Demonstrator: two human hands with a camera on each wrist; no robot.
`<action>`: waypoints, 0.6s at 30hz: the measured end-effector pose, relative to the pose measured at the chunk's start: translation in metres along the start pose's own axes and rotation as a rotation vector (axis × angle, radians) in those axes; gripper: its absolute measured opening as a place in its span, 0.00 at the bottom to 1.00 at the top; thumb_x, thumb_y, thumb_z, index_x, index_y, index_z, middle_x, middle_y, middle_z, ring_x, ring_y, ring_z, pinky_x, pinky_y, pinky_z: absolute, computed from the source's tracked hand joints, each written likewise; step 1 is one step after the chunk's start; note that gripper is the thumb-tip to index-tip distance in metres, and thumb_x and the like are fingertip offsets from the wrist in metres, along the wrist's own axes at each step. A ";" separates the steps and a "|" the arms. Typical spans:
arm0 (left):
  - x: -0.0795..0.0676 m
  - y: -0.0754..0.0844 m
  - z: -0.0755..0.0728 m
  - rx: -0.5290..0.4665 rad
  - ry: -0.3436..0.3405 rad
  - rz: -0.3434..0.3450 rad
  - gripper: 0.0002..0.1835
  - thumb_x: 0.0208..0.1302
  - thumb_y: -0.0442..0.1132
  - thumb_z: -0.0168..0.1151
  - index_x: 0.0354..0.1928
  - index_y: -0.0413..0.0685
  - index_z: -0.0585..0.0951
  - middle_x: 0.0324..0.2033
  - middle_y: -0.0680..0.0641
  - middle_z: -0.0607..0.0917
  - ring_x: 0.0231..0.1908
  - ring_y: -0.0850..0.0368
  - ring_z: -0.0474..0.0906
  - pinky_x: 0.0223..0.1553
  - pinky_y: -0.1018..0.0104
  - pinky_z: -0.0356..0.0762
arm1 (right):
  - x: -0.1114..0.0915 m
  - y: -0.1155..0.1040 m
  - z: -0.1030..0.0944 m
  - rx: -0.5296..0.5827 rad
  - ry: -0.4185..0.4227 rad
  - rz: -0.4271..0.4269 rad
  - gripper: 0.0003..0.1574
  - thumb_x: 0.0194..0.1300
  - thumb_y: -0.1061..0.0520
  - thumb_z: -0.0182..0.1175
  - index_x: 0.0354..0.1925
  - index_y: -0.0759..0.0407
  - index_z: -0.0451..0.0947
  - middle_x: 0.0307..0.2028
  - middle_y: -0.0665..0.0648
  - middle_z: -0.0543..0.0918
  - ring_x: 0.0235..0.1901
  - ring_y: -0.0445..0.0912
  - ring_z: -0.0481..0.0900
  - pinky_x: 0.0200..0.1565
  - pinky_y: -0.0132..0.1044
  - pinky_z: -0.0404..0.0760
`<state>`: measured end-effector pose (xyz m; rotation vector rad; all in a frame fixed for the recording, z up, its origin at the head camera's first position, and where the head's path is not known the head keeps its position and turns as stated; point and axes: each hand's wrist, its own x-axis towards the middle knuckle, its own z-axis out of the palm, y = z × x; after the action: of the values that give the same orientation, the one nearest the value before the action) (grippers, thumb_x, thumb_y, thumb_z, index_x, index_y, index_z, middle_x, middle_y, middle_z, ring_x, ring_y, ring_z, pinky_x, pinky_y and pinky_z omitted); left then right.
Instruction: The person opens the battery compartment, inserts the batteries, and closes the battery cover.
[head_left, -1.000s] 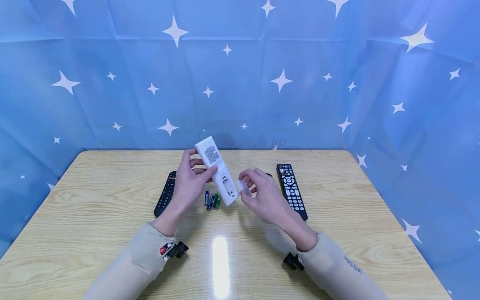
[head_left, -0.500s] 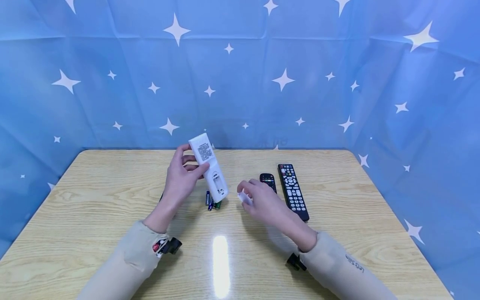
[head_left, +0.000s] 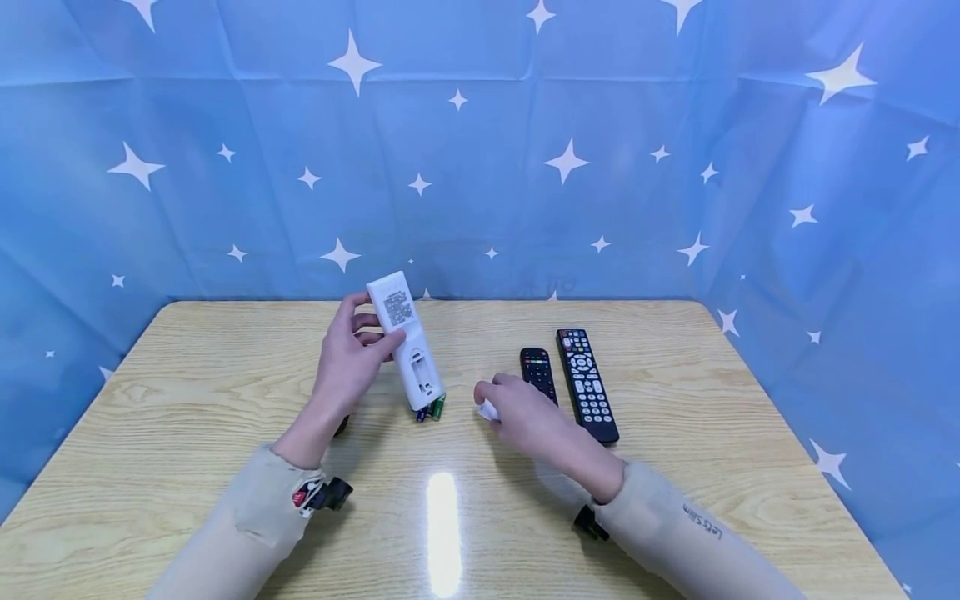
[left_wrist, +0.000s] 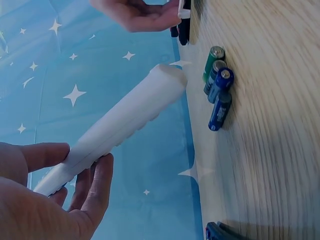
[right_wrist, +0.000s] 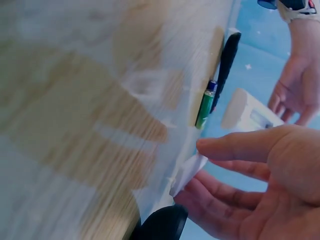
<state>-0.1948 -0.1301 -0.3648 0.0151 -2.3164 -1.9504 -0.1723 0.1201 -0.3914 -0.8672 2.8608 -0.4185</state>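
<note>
My left hand [head_left: 354, 354] grips a white remote control [head_left: 401, 333] by its upper part, thumb across the back. Its back faces me, with a printed label at the top and an uncovered battery compartment [head_left: 422, 371] lower down. In the right wrist view, my right hand [right_wrist: 255, 175] pinches a small white battery cover [right_wrist: 187, 175] between thumb and fingers, low over the table. Several batteries [left_wrist: 218, 85], blue and green, lie side by side below the remote; the remote partly hides them in the head view.
Two black remotes lie to the right: a shorter one [head_left: 537, 371] beside my right hand and a longer one [head_left: 587, 379]. Another dark remote [right_wrist: 227, 62] lies at the left, mostly behind my left hand. A blue star-patterned curtain [head_left: 480, 167] stands behind the wooden table [head_left: 225, 375].
My left hand has moved left with the white remote, away from my right hand. The right hand has lowered a little with the battery cover, uncovering the shorter black remote.
</note>
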 end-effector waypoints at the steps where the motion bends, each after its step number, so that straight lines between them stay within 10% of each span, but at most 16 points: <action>1: 0.000 0.000 -0.001 0.008 0.001 -0.001 0.34 0.68 0.30 0.67 0.72 0.45 0.64 0.52 0.37 0.79 0.46 0.45 0.83 0.40 0.60 0.87 | 0.000 0.000 0.000 0.006 -0.007 0.006 0.18 0.60 0.69 0.73 0.47 0.58 0.81 0.39 0.58 0.81 0.38 0.50 0.79 0.40 0.43 0.84; 11: 0.002 -0.001 -0.010 0.043 0.001 -0.014 0.33 0.69 0.30 0.66 0.72 0.44 0.64 0.53 0.37 0.79 0.48 0.44 0.83 0.43 0.56 0.87 | 0.001 0.003 0.001 0.040 -0.091 0.069 0.19 0.61 0.72 0.70 0.48 0.57 0.81 0.40 0.56 0.80 0.38 0.48 0.79 0.41 0.41 0.83; 18: 0.001 -0.003 -0.016 0.056 0.007 -0.005 0.32 0.69 0.30 0.65 0.72 0.44 0.64 0.53 0.36 0.79 0.47 0.44 0.82 0.37 0.66 0.86 | 0.007 -0.005 -0.002 -0.021 -0.078 0.037 0.15 0.68 0.54 0.69 0.51 0.57 0.83 0.43 0.54 0.81 0.39 0.47 0.78 0.34 0.39 0.81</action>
<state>-0.1942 -0.1460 -0.3655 0.0320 -2.3685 -1.8839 -0.1759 0.1131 -0.3884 -0.8134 2.8101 -0.3435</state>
